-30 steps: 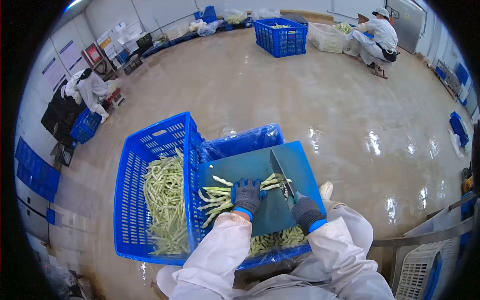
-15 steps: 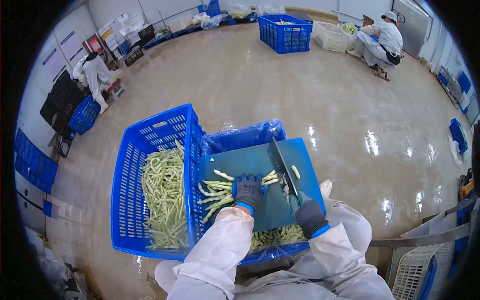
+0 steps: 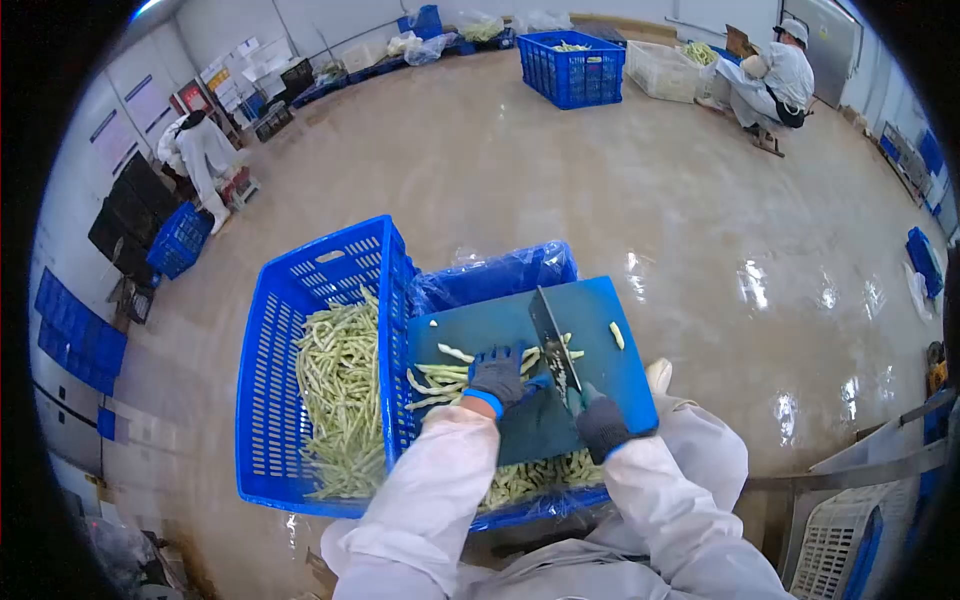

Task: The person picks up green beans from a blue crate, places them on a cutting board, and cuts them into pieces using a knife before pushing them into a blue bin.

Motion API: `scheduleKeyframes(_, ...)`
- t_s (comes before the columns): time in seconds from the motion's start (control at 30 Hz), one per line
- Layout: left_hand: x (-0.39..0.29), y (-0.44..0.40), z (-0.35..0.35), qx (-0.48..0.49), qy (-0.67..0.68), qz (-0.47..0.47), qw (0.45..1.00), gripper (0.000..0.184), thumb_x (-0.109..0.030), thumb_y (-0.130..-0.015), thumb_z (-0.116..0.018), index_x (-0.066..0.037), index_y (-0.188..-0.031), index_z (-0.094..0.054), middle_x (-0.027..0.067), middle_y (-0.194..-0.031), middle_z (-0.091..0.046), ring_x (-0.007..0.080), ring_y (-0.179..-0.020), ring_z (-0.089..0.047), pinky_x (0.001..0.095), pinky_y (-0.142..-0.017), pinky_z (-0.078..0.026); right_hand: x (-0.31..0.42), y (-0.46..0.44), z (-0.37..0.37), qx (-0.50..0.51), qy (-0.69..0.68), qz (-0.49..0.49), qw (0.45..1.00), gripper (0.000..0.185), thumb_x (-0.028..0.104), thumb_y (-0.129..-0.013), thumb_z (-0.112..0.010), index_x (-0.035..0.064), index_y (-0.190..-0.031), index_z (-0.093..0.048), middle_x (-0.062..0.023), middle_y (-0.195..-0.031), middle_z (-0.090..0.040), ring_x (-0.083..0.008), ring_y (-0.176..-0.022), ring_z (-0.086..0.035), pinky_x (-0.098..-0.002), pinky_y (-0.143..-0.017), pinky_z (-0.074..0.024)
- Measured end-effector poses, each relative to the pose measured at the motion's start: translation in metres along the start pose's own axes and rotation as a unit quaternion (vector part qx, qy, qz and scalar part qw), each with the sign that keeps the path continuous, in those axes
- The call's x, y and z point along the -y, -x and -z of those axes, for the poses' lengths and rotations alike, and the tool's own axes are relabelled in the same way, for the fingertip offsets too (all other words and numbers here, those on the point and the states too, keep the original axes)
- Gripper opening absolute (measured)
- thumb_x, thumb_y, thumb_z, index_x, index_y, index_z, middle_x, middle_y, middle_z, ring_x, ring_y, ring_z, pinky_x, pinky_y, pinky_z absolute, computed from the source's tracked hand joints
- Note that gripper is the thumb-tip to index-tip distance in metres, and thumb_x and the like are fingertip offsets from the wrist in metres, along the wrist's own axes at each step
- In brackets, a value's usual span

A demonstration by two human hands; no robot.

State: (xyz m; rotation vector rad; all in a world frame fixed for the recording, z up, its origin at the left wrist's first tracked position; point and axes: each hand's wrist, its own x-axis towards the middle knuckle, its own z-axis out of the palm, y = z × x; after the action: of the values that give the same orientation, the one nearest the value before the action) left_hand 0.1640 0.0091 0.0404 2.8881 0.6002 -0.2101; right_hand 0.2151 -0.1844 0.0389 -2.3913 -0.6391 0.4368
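Observation:
A blue-green cutting board (image 3: 620,375) lies across a blue crate lined with clear plastic. My left hand (image 3: 497,374), in a dark knit glove, presses down on a bunch of green beans (image 3: 440,380) on the board, its fingers closed over them. Their ends stick out on both sides of that hand. My right hand (image 3: 602,424), gloved alike, grips the handle of a cleaver (image 3: 554,340). The blade, with bits stuck to it, stands across the bean ends just right of my left hand. Short cut pieces lie beyond the blade, with one bean piece (image 3: 617,335) farther right.
Left of the board stands a tall blue crate (image 3: 262,400) of whole beans (image 3: 340,395). Cut beans (image 3: 545,476) show below the board's near edge. Two other people work far off, left and right, near a blue crate (image 3: 570,75) and a white crate (image 3: 663,72). The floor looks wet.
The cleaver and my right hand have moved left, bringing the blade close to my left hand. Cut bean ends now lie right of the blade. The whole view has shifted slightly.

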Motion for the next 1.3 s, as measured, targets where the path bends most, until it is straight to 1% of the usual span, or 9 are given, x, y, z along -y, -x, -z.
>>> scheduleKeyframes(0.07, 0.017, -0.004, 0.029, 0.128, 0.03, -0.01, 0.991, 0.114, -0.08, -0.061, -0.055, -0.006, -0.142, -0.022, 0.0249, -0.144, -0.025, 0.0389, -0.134, -0.023, 0.0501, -0.109, -0.016, -0.001, 0.015, 0.014, -0.013, -0.035, 0.005, 0.999, 0.029, 0.034, -0.089, -0.05, 0.0064, -0.095, -0.056, -0.0251, -0.077, -0.061, -0.0433, -0.078, -0.059, -0.0498, -0.069, -0.0465)
scheduleKeyframes(0.2, 0.049, 0.009, 0.038, 0.202, -0.104, -0.031, 0.973, 0.111, -0.075, -0.062, -0.06, -0.009, -0.143, -0.021, 0.0222, -0.145, -0.022, 0.0398, -0.135, -0.019, 0.0536, -0.108, -0.014, -0.007, 0.048, 0.029, 0.002, -0.085, 0.005, 0.996, 0.027, 0.033, -0.089, -0.051, 0.0073, -0.095, -0.057, -0.0238, -0.076, -0.061, -0.0427, -0.074, -0.059, -0.0487, -0.065, -0.0465)
scheduleKeyframes(0.5, 0.044, 0.027, 0.008, 0.086, -0.099, -0.003, 0.991, 0.094, -0.057, -0.07, -0.066, -0.017, -0.143, -0.023, 0.0204, -0.143, -0.028, 0.0383, -0.132, -0.028, 0.054, -0.106, -0.021, 0.039, 0.057, 0.042, 0.078, 0.069, 0.052, 0.993, 0.029, 0.034, -0.089, -0.048, 0.0065, -0.093, -0.057, -0.0224, -0.072, -0.062, -0.0404, -0.07, -0.061, -0.0493, -0.064, -0.0476)
scheduleKeyframes(0.6, 0.043, 0.015, 0.025, 0.21, -0.076, 0.01, 0.975, 0.102, -0.061, -0.067, -0.067, -0.016, -0.144, -0.018, 0.0217, -0.145, -0.022, 0.039, -0.134, -0.022, 0.0536, -0.107, -0.02, 0.03, 0.056, 0.035, 0.029, 0.023, 0.072, 0.997, 0.028, 0.033, -0.089, -0.049, 0.0066, -0.093, -0.057, -0.0221, -0.072, -0.062, -0.0407, -0.069, -0.061, -0.0495, -0.063, -0.0475)
scheduleKeyframes(0.77, 0.049, 0.014, 0.038, 0.12, -0.088, -0.036, 0.988, 0.119, -0.072, -0.058, -0.066, -0.011, -0.145, -0.012, 0.0216, -0.149, -0.01, 0.04, -0.137, -0.01, 0.0533, -0.109, -0.015, 0.013, 0.052, 0.04, 0.048, -0.024, 0.026, 0.998, 0.026, 0.031, -0.089, -0.051, 0.0074, -0.095, -0.058, -0.0234, -0.073, -0.061, -0.0415, -0.07, -0.06, -0.049, -0.062, -0.0472)
scheduleKeyframes(0.83, 0.052, 0.002, 0.038, 0.129, -0.08, -0.055, 0.987, 0.124, -0.076, -0.055, -0.065, -0.01, -0.145, -0.011, 0.0224, -0.149, -0.01, 0.0403, -0.138, -0.009, 0.0534, -0.109, -0.012, -0.005, 0.047, 0.025, 0.04, -0.088, 0.046, 0.994, 0.02, 0.024, -0.091, -0.052, 0.0044, -0.094, -0.057, -0.0116, -0.06, -0.056, -0.0226, -0.049, -0.056, -0.0355, -0.049, -0.0451)
scheduleKeyframes(0.87, 0.054, -0.004, 0.034, 0.127, -0.08, -0.057, 0.987, 0.124, -0.076, -0.055, -0.065, -0.01, -0.145, -0.011, 0.0224, -0.149, -0.01, 0.0403, -0.138, -0.009, 0.0534, -0.109, -0.012, -0.001, 0.046, 0.029, 0.038, -0.087, 0.046, 0.994, 0.02, 0.024, -0.091, -0.052, 0.0044, -0.094, -0.057, -0.0116, -0.06, -0.056, -0.0226, -0.049, -0.056, -0.0355, -0.049, -0.0451)
scheduleKeyframes(0.93, 0.059, -0.017, 0.025, 0.144, -0.071, -0.064, 0.985, 0.126, -0.077, -0.053, -0.065, -0.009, -0.145, -0.011, 0.0225, -0.149, -0.01, 0.0404, -0.138, -0.007, 0.0519, -0.11, -0.011, 0.011, 0.048, 0.036, 0.075, -0.074, -0.014, 0.994, 0.028, 0.034, -0.089, -0.051, 0.0089, -0.099, -0.058, -0.0238, -0.076, -0.061, -0.0425, -0.075, -0.06, -0.0491, -0.065, -0.0472)
scheduleKeyframes(1.3, 0.055, 0.019, 0.002, 0.085, -0.049, -0.093, 0.991, 0.103, -0.067, -0.066, -0.063, -0.007, -0.14, -0.025, 0.0184, -0.141, -0.031, 0.0338, -0.133, -0.026, 0.0492, -0.107, -0.021, 0.038, 0.037, 0.025, 0.111, 0.037, 0.0, 0.993, 0.033, 0.036, -0.09, -0.046, 0.0044, -0.093, -0.056, -0.0231, -0.08, -0.063, -0.0412, -0.078, -0.062, -0.0499, -0.071, -0.0474)
